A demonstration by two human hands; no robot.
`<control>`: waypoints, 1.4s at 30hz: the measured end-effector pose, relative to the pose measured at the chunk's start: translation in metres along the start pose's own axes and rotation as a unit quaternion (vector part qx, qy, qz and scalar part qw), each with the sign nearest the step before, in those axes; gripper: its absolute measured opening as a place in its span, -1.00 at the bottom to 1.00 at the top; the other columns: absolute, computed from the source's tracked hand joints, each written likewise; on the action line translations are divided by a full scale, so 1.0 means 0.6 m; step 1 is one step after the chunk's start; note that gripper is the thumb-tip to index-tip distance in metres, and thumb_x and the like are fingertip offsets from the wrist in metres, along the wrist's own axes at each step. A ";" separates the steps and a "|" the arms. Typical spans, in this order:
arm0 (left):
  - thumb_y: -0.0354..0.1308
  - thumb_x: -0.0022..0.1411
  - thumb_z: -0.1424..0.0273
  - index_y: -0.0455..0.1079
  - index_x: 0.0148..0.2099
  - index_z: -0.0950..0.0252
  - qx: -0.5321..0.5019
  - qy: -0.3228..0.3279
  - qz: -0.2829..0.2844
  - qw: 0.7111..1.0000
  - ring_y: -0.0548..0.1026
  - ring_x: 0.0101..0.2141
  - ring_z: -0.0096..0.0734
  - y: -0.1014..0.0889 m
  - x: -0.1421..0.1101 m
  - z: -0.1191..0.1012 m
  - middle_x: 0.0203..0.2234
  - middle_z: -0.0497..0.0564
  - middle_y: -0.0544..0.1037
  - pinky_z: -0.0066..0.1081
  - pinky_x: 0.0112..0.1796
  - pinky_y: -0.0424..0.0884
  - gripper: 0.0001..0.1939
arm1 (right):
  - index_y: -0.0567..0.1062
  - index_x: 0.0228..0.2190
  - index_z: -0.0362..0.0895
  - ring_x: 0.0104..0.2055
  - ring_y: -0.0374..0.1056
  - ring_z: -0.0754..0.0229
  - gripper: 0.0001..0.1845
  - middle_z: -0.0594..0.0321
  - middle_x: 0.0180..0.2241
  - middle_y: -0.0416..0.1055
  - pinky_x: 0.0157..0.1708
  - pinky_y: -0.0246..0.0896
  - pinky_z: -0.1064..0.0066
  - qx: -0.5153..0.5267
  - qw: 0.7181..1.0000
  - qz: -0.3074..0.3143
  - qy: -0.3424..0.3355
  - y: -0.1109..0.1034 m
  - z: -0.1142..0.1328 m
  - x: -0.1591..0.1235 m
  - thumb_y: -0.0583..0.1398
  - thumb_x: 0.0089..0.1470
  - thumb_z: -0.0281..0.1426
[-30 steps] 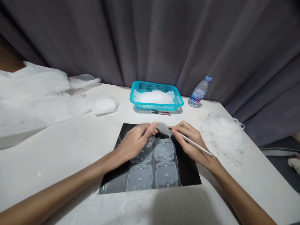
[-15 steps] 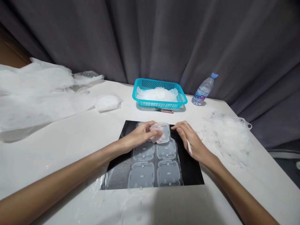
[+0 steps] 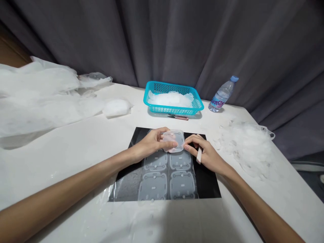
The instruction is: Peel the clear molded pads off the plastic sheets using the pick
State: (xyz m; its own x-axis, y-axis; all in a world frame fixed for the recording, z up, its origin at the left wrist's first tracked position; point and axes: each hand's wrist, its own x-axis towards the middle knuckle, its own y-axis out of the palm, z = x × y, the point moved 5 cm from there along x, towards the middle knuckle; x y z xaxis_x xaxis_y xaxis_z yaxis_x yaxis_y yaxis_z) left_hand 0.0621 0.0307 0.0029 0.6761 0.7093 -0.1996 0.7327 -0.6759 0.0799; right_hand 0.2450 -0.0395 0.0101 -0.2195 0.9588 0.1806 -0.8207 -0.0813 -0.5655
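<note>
Contact: right hand [image 3: 210, 156] has closed in on the translucent piece's [image 3: 180, 137] corner.
We log left hand [image 3: 150, 143] pinching it, thumb on top, over the black mat [image 3: 208, 185]; right thumb and forefinger nearly together at that corner (grip or touch, we can't tell), slim white tool [image 3: 199, 156] tucked in that hand. Handling now looks two-handed to us.

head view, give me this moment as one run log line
left hand: holds clear piece | right hand: fingertips at its edge, pale tool in hand
</note>
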 end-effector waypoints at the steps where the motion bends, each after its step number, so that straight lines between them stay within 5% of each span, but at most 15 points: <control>1: 0.49 0.06 0.23 0.43 -0.16 0.35 0.001 -0.001 -0.001 1.000 0.53 -0.33 -0.35 0.000 0.000 0.000 -0.33 0.00 0.57 -0.38 -0.25 0.40 -0.58 | 0.55 -0.23 -0.06 -0.19 0.29 0.11 -0.83 0.20 -0.20 0.50 -0.11 0.23 0.23 -0.008 1.000 0.001 -0.002 0.000 0.000 0.000 0.21 0.37 -0.25; 12: 0.49 0.10 0.26 0.46 -0.12 0.36 -0.009 0.001 0.007 1.000 0.54 -0.30 -0.36 -0.002 -0.003 0.002 -0.29 0.02 0.60 -0.39 -0.23 0.41 -0.60 | 0.48 -0.24 -0.04 -0.18 0.26 0.10 -0.91 0.20 -0.21 0.47 -0.12 0.25 0.22 -0.020 0.999 -0.025 -0.038 0.003 0.013 -0.003 0.20 0.37 -0.34; 27: 0.39 0.29 0.34 0.43 -0.06 0.29 -0.078 0.018 0.124 0.989 0.52 -0.22 -0.44 0.002 -0.003 0.006 -0.24 -0.04 0.55 -0.46 -0.13 0.42 -0.74 | 0.46 -0.21 -0.05 -0.20 0.32 0.13 -0.91 0.23 -0.24 0.50 -0.16 0.20 0.23 -0.059 0.985 -0.078 -0.145 0.003 0.065 -0.015 0.19 0.33 -0.49; 35: 0.36 0.33 0.27 0.39 -0.07 0.27 -0.057 -0.013 0.166 0.984 0.49 -0.33 -0.47 -0.003 -0.008 0.007 -0.33 -0.06 0.53 -0.48 -0.27 0.38 -0.74 | 0.43 -0.19 -0.08 -0.18 0.32 0.15 -0.86 0.24 -0.24 0.47 -0.14 0.20 0.24 -0.120 0.972 -0.103 -0.175 0.001 0.082 -0.020 0.20 0.30 -0.56; 42: 0.36 0.29 0.20 0.39 -0.05 0.29 -0.002 0.002 0.099 0.995 0.55 -0.21 -0.34 -0.004 0.002 0.003 -0.21 0.01 0.57 -0.34 -0.13 0.45 -0.65 | 0.43 -0.22 -0.10 -0.17 0.27 0.10 -0.90 0.19 -0.24 0.46 -0.16 0.21 0.25 -0.169 0.968 -0.133 -0.129 -0.008 0.055 -0.015 0.18 0.33 -0.53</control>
State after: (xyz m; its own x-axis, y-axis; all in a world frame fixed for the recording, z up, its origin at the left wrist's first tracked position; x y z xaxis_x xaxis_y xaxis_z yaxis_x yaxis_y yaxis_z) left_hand 0.0610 0.0332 0.0005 0.8072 0.5632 -0.1767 0.5857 -0.8014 0.1211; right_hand 0.2336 -0.0569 0.0377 -0.1837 0.8301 0.5264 -0.6563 0.2951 -0.6944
